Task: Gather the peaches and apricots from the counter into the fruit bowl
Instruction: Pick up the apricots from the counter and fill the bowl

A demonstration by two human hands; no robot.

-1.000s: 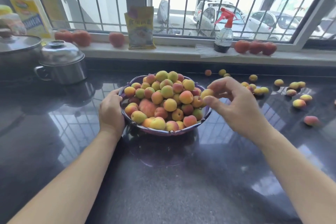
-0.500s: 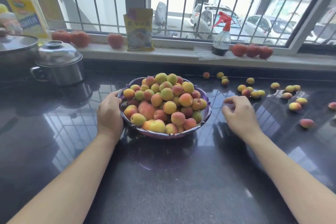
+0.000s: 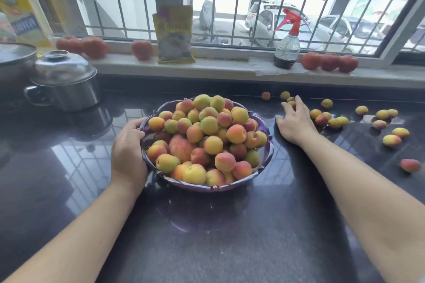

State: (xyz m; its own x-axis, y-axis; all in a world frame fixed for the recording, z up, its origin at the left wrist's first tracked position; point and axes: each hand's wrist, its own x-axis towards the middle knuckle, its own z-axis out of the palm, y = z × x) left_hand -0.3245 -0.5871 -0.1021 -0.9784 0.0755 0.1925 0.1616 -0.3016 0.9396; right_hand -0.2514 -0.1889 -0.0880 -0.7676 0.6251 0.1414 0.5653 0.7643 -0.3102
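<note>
My right hand (image 3: 295, 122) lies with fingers spread and nearly straight, holding nothing, the fingertips (image 3: 298, 99) touching a small apricot (image 3: 291, 100) near the counter's (image 3: 230, 236) back edge. My left hand (image 3: 128, 147) curls against the left rim of the purple fruit bowl (image 3: 264, 163), thumb on the rim, gripping it. The bowl sits mid-counter, heaped above its rim with fruit (image 3: 207, 135), one larger peach (image 3: 181, 148) low on the left side. Loose apricots (image 3: 333, 120) lie scattered just beside my right hand and onward toward the counter's right edge, one reddish fruit (image 3: 410, 164) well apart nearer the front. A steel pot (image 3: 64, 85) stands toward the back left corner.
</note>
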